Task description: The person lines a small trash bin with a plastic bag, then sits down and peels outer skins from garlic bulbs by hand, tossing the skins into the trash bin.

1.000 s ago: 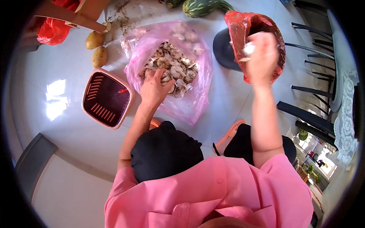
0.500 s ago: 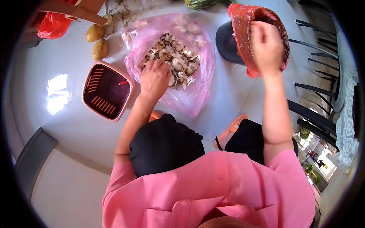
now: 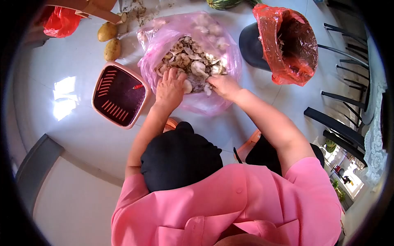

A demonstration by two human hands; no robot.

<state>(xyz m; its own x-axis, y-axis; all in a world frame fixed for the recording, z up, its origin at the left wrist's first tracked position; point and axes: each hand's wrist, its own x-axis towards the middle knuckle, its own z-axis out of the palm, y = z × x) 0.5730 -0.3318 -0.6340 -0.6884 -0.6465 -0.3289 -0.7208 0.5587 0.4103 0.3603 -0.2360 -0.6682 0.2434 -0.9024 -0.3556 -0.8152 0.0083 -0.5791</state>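
A pink translucent plastic bag (image 3: 227,51) lies opened on the floor, full of garlic bulbs and loose papery skins. My left hand (image 3: 170,88) rests on the near left side of the heap, fingers stretched out and slightly apart over the garlic. From the right, my right hand (image 3: 223,86) reaches into the bag, its fingers pinched on the stem end of a whitish garlic bulb (image 3: 198,67). The fingertips of my right hand are partly hidden. A pale round piece of garlic (image 3: 187,86) lies between the hands.
Right of the bag stands a dark bin (image 3: 251,47) lined with a red plastic bag (image 3: 283,76). A pink slatted basket (image 3: 96,102) with a small red item (image 3: 137,87) inside sits left. Two potatoes (image 3: 111,50) and a striped green melon (image 3: 222,4) lie farther off.
My right hand has moved from above the red-lined bin down and left to the garlic, where it now pinches a bulb's stem. My left hand stays at the heap. The view has shifted slightly.
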